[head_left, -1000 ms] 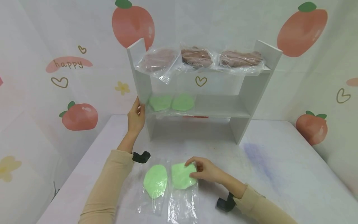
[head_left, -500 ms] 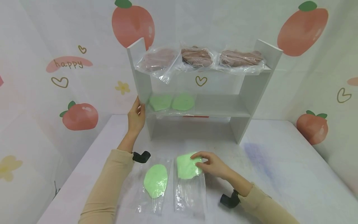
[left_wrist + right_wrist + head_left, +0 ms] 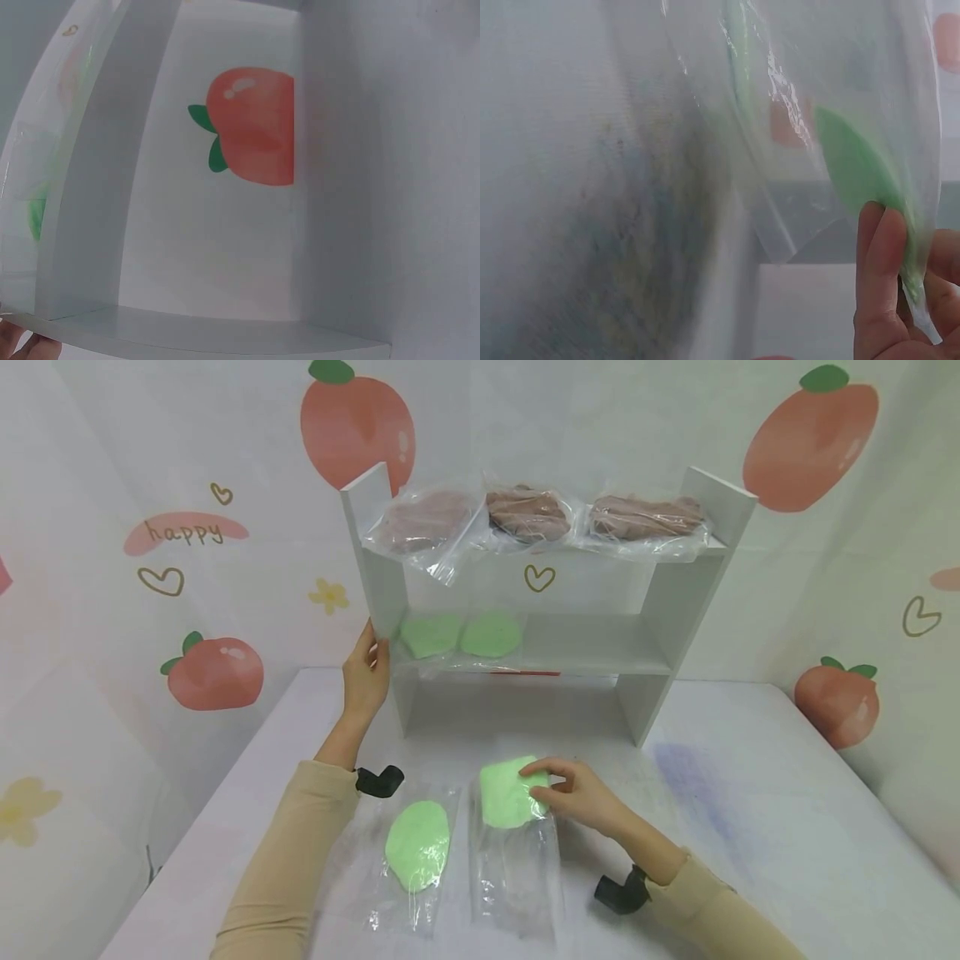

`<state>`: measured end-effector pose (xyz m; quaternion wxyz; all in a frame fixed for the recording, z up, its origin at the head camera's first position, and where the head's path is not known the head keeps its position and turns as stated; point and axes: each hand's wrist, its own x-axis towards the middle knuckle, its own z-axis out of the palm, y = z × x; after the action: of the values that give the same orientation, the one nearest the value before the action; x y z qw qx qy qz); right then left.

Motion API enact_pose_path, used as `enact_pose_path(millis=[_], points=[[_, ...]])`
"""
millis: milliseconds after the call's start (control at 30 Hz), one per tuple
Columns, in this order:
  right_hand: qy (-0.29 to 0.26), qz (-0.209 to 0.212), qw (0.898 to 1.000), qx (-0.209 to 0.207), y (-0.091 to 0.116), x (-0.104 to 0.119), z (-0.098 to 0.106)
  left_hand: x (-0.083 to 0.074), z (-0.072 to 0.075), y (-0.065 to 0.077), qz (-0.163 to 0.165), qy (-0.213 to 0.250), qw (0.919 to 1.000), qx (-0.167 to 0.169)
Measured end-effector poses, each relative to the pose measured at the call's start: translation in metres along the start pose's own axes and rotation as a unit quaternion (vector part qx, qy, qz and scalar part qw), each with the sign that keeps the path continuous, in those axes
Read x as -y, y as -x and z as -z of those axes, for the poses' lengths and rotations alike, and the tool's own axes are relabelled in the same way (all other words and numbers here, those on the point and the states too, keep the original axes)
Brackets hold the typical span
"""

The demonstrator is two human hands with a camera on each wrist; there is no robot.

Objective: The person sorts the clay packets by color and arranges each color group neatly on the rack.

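My right hand (image 3: 585,793) pinches the top right edge of a clear plastic bag (image 3: 517,881) with a flat, light green piece (image 3: 506,797) in its upper end. In the right wrist view the bag hangs from the fingers (image 3: 881,259), raised off the table. Another bagged green piece (image 3: 417,845), rounder in outline, lies on the table to its left. My left hand (image 3: 366,672) rests against the outside of the left side panel of a white two-tier shelf (image 3: 592,643). In the left wrist view only its fingertips (image 3: 30,345) show, beyond that panel.
Two bagged green pieces (image 3: 491,635) lie side by side at the left of the middle shelf. Three bags with brownish contents (image 3: 528,516) fill the top tier. A fruit-patterned cloth (image 3: 225,610) hangs behind the white table (image 3: 750,827).
My right hand has lifted the right-hand bag and carried it toward the shelf and slightly right, its lower end trailing. My left hand and the other bags have stayed put.
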<state>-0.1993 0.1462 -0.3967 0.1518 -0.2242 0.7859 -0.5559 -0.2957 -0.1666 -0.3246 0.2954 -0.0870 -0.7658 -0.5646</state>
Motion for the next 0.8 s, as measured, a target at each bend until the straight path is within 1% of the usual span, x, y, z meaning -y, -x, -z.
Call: enact_pose_path(millis=[67,100,267,367,667,800], points=[[-0.006,-0.004,1.000,-0.006,0.001,0.003,0.002,-0.001,0.000,-0.001,0.004,-0.001,1.0000,0.000],[-0.007,-0.004,1.000,-0.008,0.001,0.004,0.003,0.004,-0.001,-0.003,0.002,0.001,1.0000,-0.002],[-0.009,0.001,1.000,-0.020,0.003,0.007,0.009,0.004,0.000,-0.003,0.008,0.010,0.9999,0.001],[-0.008,0.005,0.999,-0.031,0.004,0.008,0.013,0.003,0.000,-0.002,0.006,0.005,1.0000,0.000],[-0.008,-0.007,0.998,-0.066,0.010,0.019,0.029,0.002,0.000,0.000,-0.003,-0.005,1.0000,-0.002],[-0.015,0.005,0.996,-0.083,0.012,0.023,0.036,0.003,0.000,-0.001,-0.004,-0.003,1.0000,-0.003]])
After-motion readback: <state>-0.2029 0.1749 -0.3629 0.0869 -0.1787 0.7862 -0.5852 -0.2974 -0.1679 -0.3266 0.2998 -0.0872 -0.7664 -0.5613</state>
